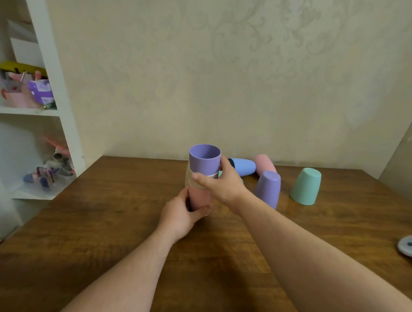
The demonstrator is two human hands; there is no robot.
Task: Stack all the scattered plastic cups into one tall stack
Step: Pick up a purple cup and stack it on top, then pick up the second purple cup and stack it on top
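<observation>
A stack of cups stands upright near the table's middle: a purple cup [204,158] on top, a cream cup [190,177] under it, a pink cup [198,196] at the bottom. My left hand [181,215] grips the pink base. My right hand [219,181] wraps the upper part of the stack at the cream and purple cups. Behind them lie a blue cup [243,166] and a pink cup [264,165] on their sides. A purple cup [268,189] and a mint cup [305,186] stand upside down to the right.
The wooden table [126,223] meets a patterned wall at the back. A white shelf unit [60,116] with clutter stands at the left. A grey game controller [410,245] lies at the table's right edge.
</observation>
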